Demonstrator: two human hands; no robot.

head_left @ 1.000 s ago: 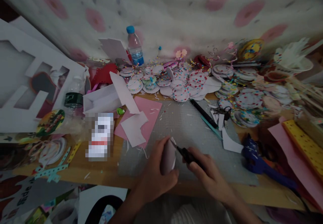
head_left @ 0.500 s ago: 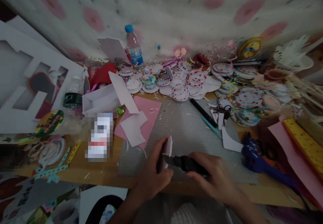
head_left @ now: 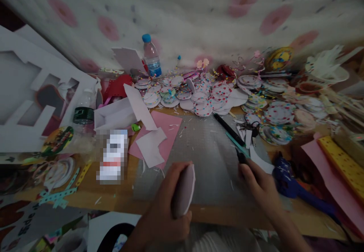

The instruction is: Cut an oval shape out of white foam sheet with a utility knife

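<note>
My left hand (head_left: 170, 202) is closed on a white foam board disc (head_left: 186, 189), held on edge over the front of the grey cutting mat (head_left: 199, 146). Its rounded rim faces right, and the palm hides part of it. To the right, my right hand (head_left: 257, 182) grips a black utility knife (head_left: 241, 157). The knife's tip points up and away from me, apart from the disc. Beyond that hand lie a black pen (head_left: 229, 129), a teal strip (head_left: 237, 144) and a bunch of keys (head_left: 251, 125).
Stacks of decorated white discs (head_left: 203, 102) line the back beside a water bottle (head_left: 152, 57). A phone (head_left: 113, 155), pink paper (head_left: 170, 130) and an open white box (head_left: 113, 113) are on the left. A blue glue gun (head_left: 287, 182) lies at the right.
My right hand has drawn the knife away from the disc to the right. My left hand has come slightly nearer, and the disc shows more of its flat face.
</note>
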